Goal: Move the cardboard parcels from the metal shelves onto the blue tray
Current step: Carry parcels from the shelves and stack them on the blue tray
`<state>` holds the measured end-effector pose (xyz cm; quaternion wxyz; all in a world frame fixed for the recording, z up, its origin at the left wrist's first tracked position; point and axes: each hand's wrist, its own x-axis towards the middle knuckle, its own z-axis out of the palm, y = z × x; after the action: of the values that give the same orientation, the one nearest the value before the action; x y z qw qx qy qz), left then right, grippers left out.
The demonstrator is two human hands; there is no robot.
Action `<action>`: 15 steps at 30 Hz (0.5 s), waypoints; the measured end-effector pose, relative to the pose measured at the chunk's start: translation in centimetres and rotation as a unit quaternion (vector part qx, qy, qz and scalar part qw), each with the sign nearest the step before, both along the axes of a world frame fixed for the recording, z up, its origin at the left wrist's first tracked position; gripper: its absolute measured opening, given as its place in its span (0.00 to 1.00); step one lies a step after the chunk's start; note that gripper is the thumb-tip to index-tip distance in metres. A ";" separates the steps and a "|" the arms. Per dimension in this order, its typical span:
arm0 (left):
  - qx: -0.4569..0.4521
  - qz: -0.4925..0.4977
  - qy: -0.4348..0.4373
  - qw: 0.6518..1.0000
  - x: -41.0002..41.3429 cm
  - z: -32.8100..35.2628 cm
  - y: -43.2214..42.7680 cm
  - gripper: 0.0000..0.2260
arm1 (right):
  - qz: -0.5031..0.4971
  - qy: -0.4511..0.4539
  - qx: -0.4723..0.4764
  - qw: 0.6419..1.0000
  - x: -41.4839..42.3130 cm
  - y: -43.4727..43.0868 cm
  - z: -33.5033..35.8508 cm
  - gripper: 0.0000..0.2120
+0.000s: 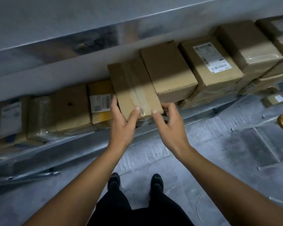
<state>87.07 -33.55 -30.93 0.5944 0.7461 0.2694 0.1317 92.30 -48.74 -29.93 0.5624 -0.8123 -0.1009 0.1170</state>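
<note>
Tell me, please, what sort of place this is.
Most likely a parcel storeroom or warehouse. A long metal shelf holds a row of cardboard parcels, several bear a printed shipping label, and the floor below is grey concrete. The left hand and right hand grip one taped parcel.

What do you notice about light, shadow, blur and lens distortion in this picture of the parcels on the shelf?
Head view: dim, shadow below the upper shelf covering the far half of the taped parcel, its near end lit; head view: soft blur throughout, the white label unreadable; head view: the wide-angle lens bows and tilts the shelf edges.
</note>
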 end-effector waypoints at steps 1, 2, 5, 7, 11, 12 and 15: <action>0.005 0.000 -0.003 1.000 -0.4 0.1 -0.3 0.42 | 0.003 -0.002 -0.007 1.000 0.3 -0.2 0.1 0.19; 0.008 0.003 -0.009 1.000 -0.7 0.3 -0.7 0.42 | 0.008 -0.008 -0.015 1.000 0.6 -0.4 0.2 0.19; 0.016 0.022 -0.020 0.999 -2.0 0.9 -1.6 0.41 | 0.038 -0.010 -0.028 0.999 1.0 -0.4 0.0 0.21; 0.024 0.036 -0.028 0.999 -3.2 1.2 -1.6 0.40 | 0.066 -0.010 -0.024 0.998 0.6 0.0 0.0 0.22; 0.011 0.087 -0.048 0.995 -7.0 1.7 -0.1 0.39 | 0.106 -0.032 0.004 0.994 -2.0 2.3 0.2 0.22; 0.005 0.105 -0.054 0.993 -8.3 1.6 0.4 0.38 | 0.120 -0.039 0.006 0.992 -2.9 3.2 0.3 0.22; 0.000 0.165 -0.073 0.984 -12.7 1.3 1.9 0.35 | 0.170 -0.067 0.010 0.983 -6.1 6.4 0.8 0.21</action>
<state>74.34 -31.63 -29.62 0.5826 0.6796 0.3453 0.2819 86.16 -42.37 -29.14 0.5340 -0.7840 -0.2762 0.1548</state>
